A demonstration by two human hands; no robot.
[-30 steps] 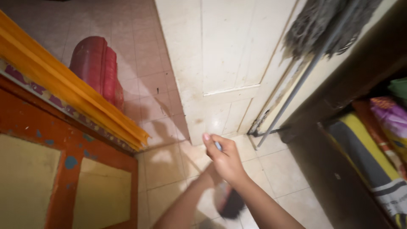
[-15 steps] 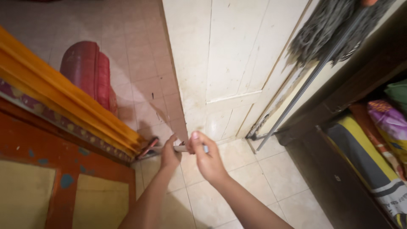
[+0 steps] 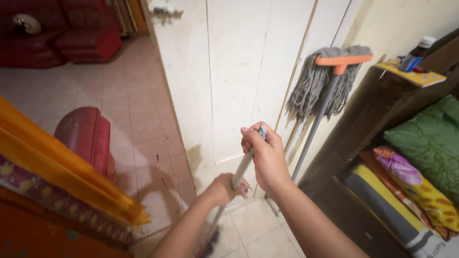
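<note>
Both my hands grip a grey broom handle (image 3: 243,167) that slants down toward the tiled floor. My right hand (image 3: 266,156) is closed around the handle's top end. My left hand (image 3: 226,188) holds it lower down. The dark brush end (image 3: 210,242) is only partly visible near the bottom edge, behind my left forearm. The handle stands just in front of a cream door (image 3: 229,81).
A grey string mop with an orange head (image 3: 330,81) leans upside down beside the door. A dark wooden shelf (image 3: 377,114) at right holds folded fabrics and a bottle. An orange cloth (image 3: 62,177) and a red cushion (image 3: 86,138) are at left.
The broom handle has swung from lying low and flat to slanting upright. My right hand rose to its top and my left hand slid below. The view tilted upward.
</note>
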